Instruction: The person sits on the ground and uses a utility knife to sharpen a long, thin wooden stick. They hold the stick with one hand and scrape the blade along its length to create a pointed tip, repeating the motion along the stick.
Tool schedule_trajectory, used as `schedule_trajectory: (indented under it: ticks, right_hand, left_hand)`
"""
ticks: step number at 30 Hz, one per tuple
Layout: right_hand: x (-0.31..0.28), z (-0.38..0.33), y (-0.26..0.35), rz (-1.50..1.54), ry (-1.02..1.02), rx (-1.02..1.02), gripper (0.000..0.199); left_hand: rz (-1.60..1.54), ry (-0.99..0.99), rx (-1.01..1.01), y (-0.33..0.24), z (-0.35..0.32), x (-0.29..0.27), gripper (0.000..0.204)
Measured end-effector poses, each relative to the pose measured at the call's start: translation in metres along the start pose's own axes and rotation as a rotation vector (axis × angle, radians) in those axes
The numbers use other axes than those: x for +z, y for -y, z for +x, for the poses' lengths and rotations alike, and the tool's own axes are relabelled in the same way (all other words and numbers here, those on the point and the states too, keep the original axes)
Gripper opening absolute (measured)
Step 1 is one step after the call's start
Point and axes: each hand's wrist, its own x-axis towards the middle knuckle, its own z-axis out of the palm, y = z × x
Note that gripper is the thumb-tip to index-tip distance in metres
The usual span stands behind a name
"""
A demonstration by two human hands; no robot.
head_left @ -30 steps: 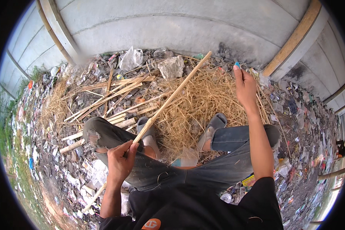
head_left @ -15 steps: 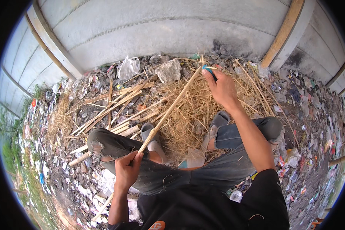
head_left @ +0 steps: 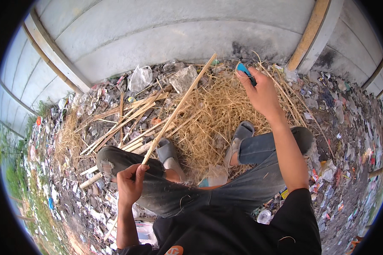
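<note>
A long, pale bamboo strip (head_left: pixel 178 108) slants up and away from my left hand (head_left: pixel 130 182), which is closed around it above my left knee. Its lower end runs behind that hand toward the ground at lower left. My right hand (head_left: pixel 261 91) is raised at the far right of the strip, wrapped around a small blue-and-black knife (head_left: pixel 246 73); the blade is hard to make out. The knife is apart from the strip's far tip. A thin curled shaving shows beside the knife. Below both hands, a heap of straw-coloured shavings (head_left: pixel 212 114) lies between my sandalled feet.
Split bamboo pieces (head_left: pixel 123 119) lie piled left of the shavings, and longer thin strips (head_left: pixel 293 102) lie on the right. A pale rock (head_left: pixel 184 79) and a clear plastic bag (head_left: pixel 140 78) sit near the concrete wall (head_left: pixel 178 42). Scattered litter covers the surrounding ground.
My right hand has moved right and slightly up with the knife, away from the strip. My left hand has shifted left and down, and the strip's far tip has swung left.
</note>
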Motion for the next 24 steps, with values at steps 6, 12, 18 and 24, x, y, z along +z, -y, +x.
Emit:
schedule_trajectory:
  ticks: [6, 12, 18, 24]
  right_hand:
    - [0.023, -0.03, 0.001, 0.111, 0.312, -0.042, 0.05]
    - [0.056, -0.061, -0.043, -0.653, 0.935, -0.092, 0.04]
    - [0.031, -0.04, 0.0, -0.15, 0.559, -0.155, 0.042]
    - [0.03, -0.047, 0.03, -0.045, 0.585, -0.177, 0.039]
  left_hand:
    - [0.001, -0.108, 0.042, -0.015, 0.022, -0.012, 0.033]
    - [0.11, -0.184, 0.118, -0.039, 0.032, -0.022, 0.036]
    - [0.078, -0.217, 0.147, -0.052, 0.054, -0.021, 0.036]
    - [0.028, -0.252, 0.236, -0.079, 0.087, -0.024, 0.035]
